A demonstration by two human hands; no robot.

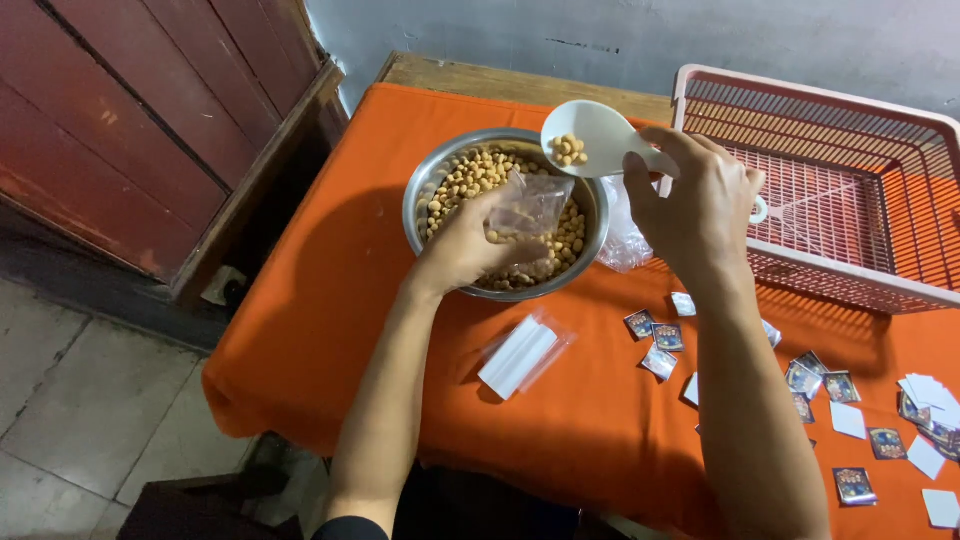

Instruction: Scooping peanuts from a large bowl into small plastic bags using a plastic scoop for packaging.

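On the orange table [560, 420], left grip [470, 245] clasps a bag [530, 205] over the nut-filled bowl [418, 190]; right grip [700, 200] clasps a nut-laden scoop [600, 135]

Left grip [470, 240] and right grip [700, 205] both clenched

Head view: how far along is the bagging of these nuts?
Done: nothing shows as packed; the pink basket looks empty. In hand: the left hand holds a clear bag over the steel bowl; the right hand lifts a white scoop carrying a few nuts. Left: a bowlful, the bag stack, scattered cards.
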